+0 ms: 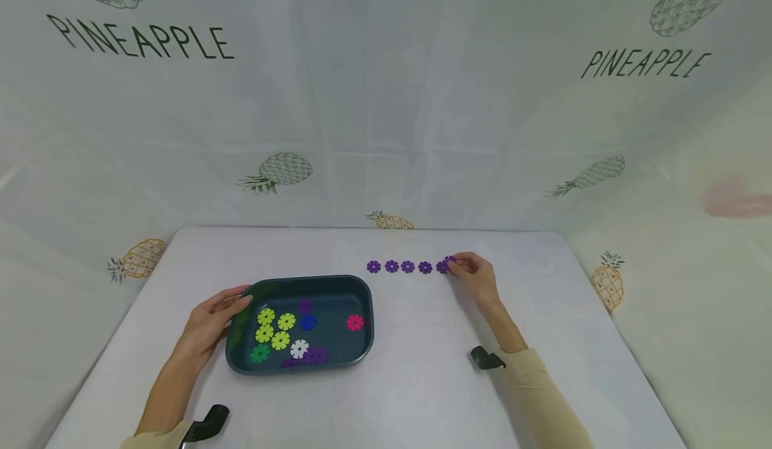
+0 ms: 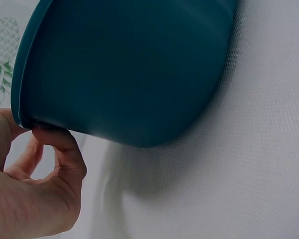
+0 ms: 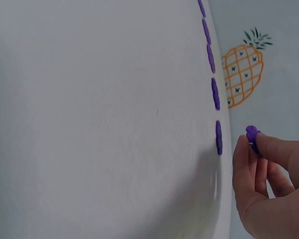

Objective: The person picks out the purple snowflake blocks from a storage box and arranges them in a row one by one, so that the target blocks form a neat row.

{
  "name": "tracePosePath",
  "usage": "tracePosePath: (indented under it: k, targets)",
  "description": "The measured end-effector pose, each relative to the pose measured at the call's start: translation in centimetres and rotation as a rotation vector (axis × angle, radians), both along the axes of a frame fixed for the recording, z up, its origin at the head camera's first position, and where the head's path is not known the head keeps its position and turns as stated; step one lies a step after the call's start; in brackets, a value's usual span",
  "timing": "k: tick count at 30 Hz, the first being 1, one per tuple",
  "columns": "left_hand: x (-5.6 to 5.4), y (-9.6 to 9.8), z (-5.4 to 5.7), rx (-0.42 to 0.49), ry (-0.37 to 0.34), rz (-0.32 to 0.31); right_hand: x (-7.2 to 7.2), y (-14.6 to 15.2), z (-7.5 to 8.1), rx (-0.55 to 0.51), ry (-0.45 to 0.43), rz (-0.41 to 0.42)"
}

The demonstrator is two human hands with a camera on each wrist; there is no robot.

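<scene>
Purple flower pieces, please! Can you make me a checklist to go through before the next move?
1. Right hand has the held purple piece: ok, it pinches it.
2. Held piece set down: not ok, it is above the table.
3. Row neat: ok, five purple pieces lie flat, nearly straight.
4. Tray steadied: ok, the left hand grips its left end.
5. Tray bottom fully on the table: cannot tell.
6. Spare purple pieces in the tray: ok.
</scene>
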State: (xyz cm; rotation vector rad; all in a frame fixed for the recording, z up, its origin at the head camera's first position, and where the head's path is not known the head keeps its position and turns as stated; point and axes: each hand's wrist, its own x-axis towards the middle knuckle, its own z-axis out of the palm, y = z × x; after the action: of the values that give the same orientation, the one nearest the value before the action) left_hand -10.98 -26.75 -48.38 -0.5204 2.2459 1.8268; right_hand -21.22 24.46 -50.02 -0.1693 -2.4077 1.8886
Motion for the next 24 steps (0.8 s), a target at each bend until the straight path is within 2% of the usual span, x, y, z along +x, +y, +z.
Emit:
tracePosePath:
  k: [7,12,24]
  targets:
    - [-0.1,0.1,-0.1,-0.016,-0.005,0.001,0.0,1.2,-0.3,0.181,0.010,-0.044]
    - [-0.1,0.1,0.0,-0.007,-0.002,0.003,-0.2,2.0,-0.7,0.282,-0.026,-0.061]
    - [0.0,0.0,-0.1,-0.006,0.006,0.003,-0.7,2.0,-0.6,0.440,0.010,-0.030]
